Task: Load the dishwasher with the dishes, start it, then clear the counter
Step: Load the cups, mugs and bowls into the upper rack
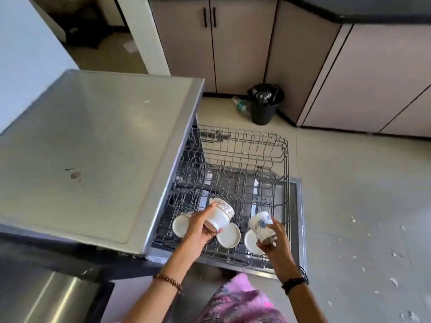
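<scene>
The dishwasher's wire upper rack [283, 159] is pulled out over the open door [300, 220]. My left hand [198, 229] grips a white cup with a gold pattern [220, 214], tilted on its side above the rack's near left part. My right hand [275, 238] holds a white cup with a blue flower [260, 223] above the rack's near right part. Three white saucers lie in the rack under the cups: one at the left [180, 226], one in the middle [229, 236], one at the right [250, 242], partly hidden by my hands.
The grey dishwasher top [93, 148] fills the left. A black bin [264, 103] with a plastic bottle [240, 104] beside it stands by beige cabinets [245, 47]. White scraps [394, 254] litter the tiled floor at the right.
</scene>
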